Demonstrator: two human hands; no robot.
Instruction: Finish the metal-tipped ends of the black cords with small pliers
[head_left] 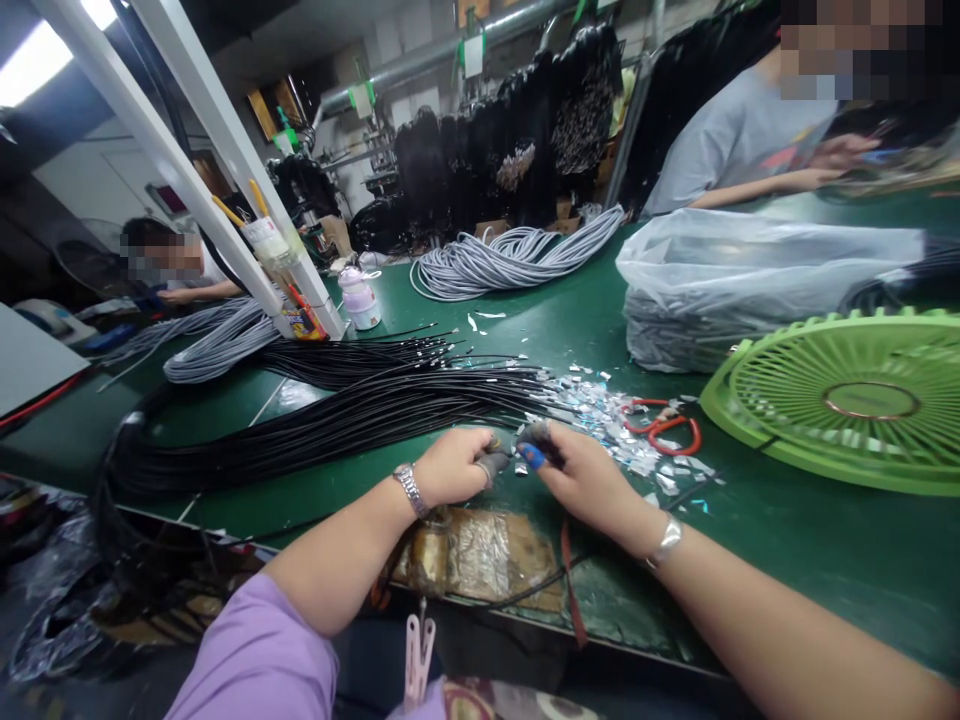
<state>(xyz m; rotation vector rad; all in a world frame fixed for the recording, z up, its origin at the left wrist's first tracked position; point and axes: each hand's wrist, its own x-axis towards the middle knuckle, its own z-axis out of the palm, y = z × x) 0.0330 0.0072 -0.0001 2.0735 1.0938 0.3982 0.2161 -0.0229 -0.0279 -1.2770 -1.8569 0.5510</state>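
My left hand (459, 466) is closed in a pinch over the front of the green table, with dark covers on its fingertips. Close by on the right, my right hand (566, 462) also pinches, blue tape round one finger and dark covers on others. What sits between the fingertips is too small to make out. Just behind the hands lies a long bundle of black cables (360, 425), its ends pointing right. Scraps of white and silvery foil (611, 415) are strewn beside those ends. Red-handled scissors (675, 436) rest among the scraps.
A green fan grille (862, 400) stands at right, before a clear plastic bag (765, 290) of dark parts. Grey cable coils (517, 262) and a lilac bottle (360, 297) are farther back. A white post (217, 150) rises at left. Two people sit across the table.
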